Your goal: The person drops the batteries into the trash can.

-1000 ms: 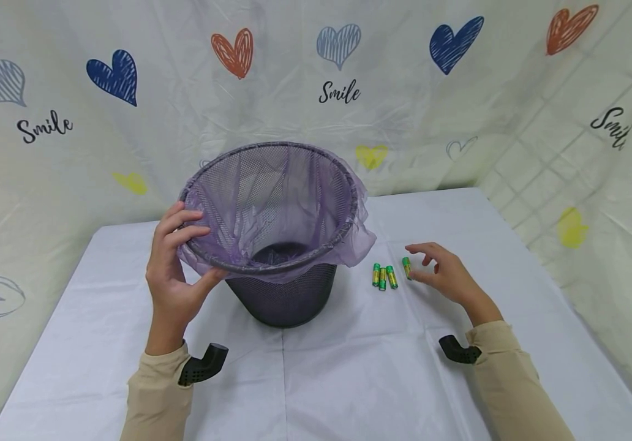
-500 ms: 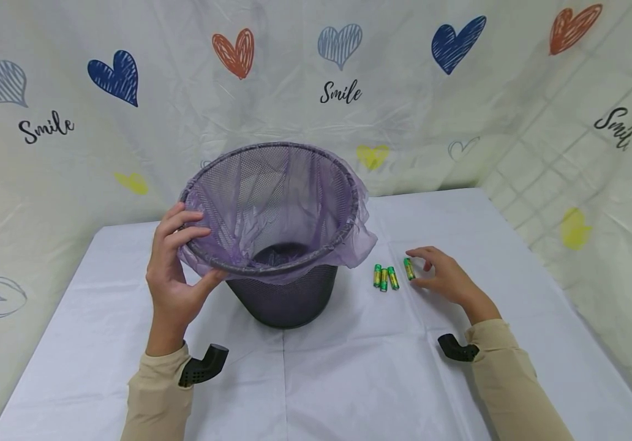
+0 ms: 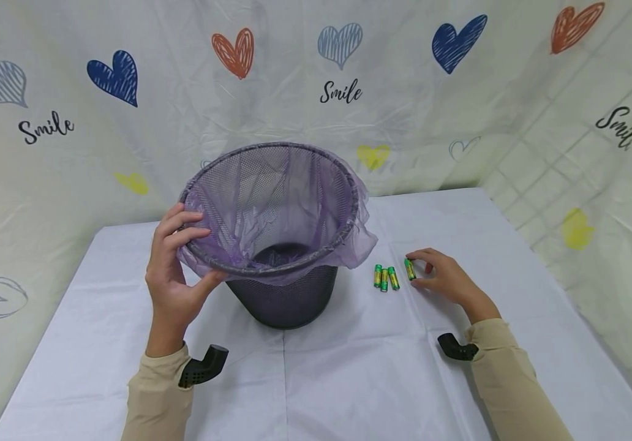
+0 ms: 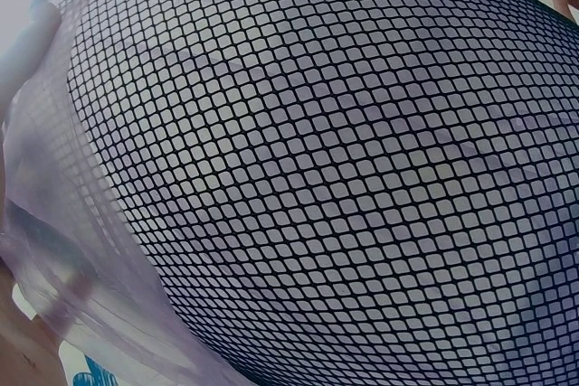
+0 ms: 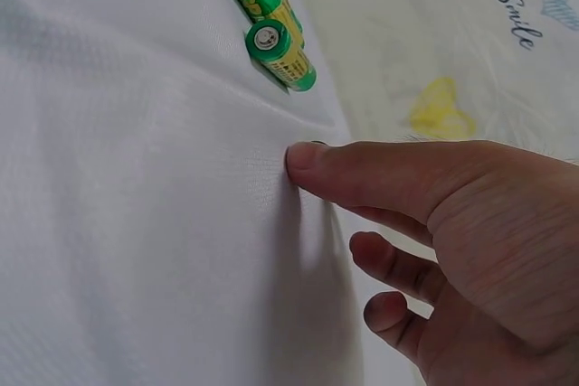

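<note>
A black mesh wastebasket [image 3: 288, 300], lined with a thin purple bag [image 3: 360, 242], stands tilted on the white-covered table. My left hand [image 3: 175, 282] grips its rim at the left, thumb outside and fingers over the edge; in the left wrist view the basket's mesh wall [image 4: 317, 151] fills most of the picture. At the right, my right hand [image 3: 445, 278] pinches a green and yellow battery [image 3: 410, 269] end to end between thumb and forefinger. In the right wrist view the thumb [image 5: 362, 174] hides that battery.
Several more batteries of the same kind [image 3: 384, 278] lie in a row between the basket and my right hand. The table's cloth [image 3: 349, 380] has creases. A curtain printed with hearts [image 3: 294, 110] hangs behind and along the right side.
My right thumb and forefinger have come onto the two ends of the single battery. The left hand and the wastebasket have stayed in place.
</note>
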Demonstrator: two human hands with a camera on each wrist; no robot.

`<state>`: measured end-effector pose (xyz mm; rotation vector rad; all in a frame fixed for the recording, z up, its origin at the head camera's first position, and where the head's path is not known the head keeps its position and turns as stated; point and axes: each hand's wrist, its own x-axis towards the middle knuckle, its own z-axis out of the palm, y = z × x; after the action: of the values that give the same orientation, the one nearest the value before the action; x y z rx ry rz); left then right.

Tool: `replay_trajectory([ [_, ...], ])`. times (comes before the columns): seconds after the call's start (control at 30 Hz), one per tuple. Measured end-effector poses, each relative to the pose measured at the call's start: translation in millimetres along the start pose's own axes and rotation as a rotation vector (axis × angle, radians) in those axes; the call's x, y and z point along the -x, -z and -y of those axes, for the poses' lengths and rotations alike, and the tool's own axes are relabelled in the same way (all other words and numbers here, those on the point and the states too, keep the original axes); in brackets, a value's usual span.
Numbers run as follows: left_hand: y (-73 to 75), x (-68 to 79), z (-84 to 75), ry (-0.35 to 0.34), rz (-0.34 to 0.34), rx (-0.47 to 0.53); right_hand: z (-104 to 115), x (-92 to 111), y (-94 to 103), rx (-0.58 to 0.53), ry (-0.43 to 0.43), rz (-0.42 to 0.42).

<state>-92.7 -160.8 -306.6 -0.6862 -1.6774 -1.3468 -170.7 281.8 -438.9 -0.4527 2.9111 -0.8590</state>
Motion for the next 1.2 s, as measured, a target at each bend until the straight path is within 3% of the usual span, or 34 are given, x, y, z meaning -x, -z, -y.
replay_trajectory([
  [1.2,0.3,-0.2,-0.7,-0.005,0.001,0.001,-2.3,4.7,-4.0,-0.036,-0.010,-0.014],
])
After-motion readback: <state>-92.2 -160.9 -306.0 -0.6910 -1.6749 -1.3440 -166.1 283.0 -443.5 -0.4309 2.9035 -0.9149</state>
